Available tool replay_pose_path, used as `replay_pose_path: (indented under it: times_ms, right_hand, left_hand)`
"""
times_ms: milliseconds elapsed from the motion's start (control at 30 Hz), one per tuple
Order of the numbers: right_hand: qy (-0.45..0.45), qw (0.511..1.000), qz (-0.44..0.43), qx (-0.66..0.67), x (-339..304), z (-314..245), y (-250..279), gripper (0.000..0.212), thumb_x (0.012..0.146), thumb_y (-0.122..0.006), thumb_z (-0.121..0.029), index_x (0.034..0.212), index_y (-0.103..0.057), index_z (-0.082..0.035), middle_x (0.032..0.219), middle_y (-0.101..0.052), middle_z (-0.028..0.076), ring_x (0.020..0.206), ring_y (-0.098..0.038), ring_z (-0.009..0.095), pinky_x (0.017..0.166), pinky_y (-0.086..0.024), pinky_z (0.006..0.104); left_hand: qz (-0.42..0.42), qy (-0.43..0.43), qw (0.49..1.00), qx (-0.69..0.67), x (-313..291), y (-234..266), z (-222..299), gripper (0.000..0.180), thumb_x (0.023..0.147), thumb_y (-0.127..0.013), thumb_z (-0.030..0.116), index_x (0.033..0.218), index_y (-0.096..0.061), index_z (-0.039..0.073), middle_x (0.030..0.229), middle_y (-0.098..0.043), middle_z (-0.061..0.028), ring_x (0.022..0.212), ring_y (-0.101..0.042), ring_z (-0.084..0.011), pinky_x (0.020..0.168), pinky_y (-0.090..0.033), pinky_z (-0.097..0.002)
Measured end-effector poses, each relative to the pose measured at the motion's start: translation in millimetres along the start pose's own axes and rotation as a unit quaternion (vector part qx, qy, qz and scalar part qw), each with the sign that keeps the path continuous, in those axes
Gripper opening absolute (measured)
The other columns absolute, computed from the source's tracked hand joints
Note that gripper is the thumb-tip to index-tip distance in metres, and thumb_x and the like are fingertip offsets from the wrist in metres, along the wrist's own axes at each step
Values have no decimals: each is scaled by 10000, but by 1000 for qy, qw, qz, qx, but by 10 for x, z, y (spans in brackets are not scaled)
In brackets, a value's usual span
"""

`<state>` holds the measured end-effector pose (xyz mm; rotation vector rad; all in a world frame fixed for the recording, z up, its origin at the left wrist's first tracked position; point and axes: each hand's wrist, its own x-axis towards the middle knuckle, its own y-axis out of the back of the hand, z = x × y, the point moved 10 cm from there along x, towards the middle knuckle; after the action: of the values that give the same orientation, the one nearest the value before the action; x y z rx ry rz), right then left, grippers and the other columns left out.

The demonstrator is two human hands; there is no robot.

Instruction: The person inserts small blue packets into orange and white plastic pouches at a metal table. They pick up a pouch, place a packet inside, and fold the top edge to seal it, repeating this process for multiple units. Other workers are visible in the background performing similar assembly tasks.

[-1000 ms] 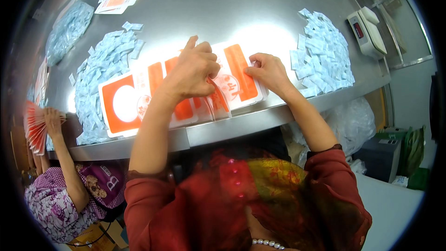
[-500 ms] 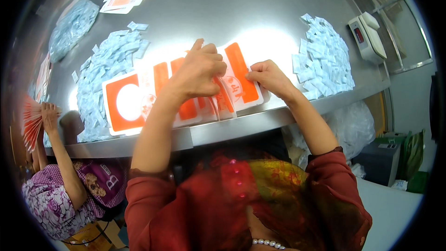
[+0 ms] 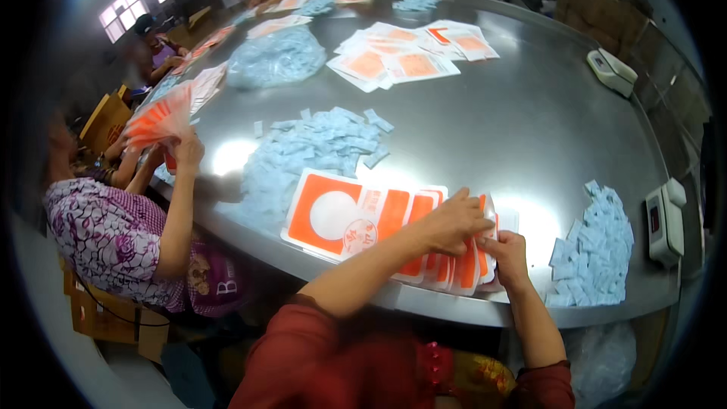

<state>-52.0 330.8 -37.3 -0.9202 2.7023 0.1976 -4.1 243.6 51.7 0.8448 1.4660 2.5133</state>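
Your right hand (image 3: 512, 254) pinches the edge of the fanned orange-white pouches (image 3: 391, 216). Your left hand (image 3: 456, 224) touches them — grip indeterminable.

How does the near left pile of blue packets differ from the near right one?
The left pile covers more table than the right pile. The left pile lies beside the orange-and-white bags; the right pile lies apart from them, nearer a white scale. Both consist of small light-blue packets on metal.

Overlapping orange-and-white pouches (image 3: 390, 213) lie in a row on the metal table (image 3: 545, 129).
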Motion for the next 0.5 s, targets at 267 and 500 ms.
replay_pose_path:
  times_ms: [267, 500]
  right_hand:
    - [-29, 994, -45, 93, 104, 129, -25, 222, 896, -612, -196, 760, -626, -22, 690, -622, 27, 522, -528, 65, 467, -407, 212]
    - [-8, 997, -37, 72, -13, 42, 31, 206, 870, -599, -198, 782, -613, -12, 648, -581, 11, 478, -493, 64, 455, -396, 207]
  left_hand:
    - [45, -6, 998, -50, 4, 11, -79, 342, 531, -619, -3, 849, -561, 109, 831, -533, -77, 832, -470, -291, 783, -360, -393]
    - [35, 60, 997, -41, 17, -100, -58, 231, 562, -628, 3, 779, -647, 76, 817, -607, -85, 869, -497, -238, 778, -359, -322]
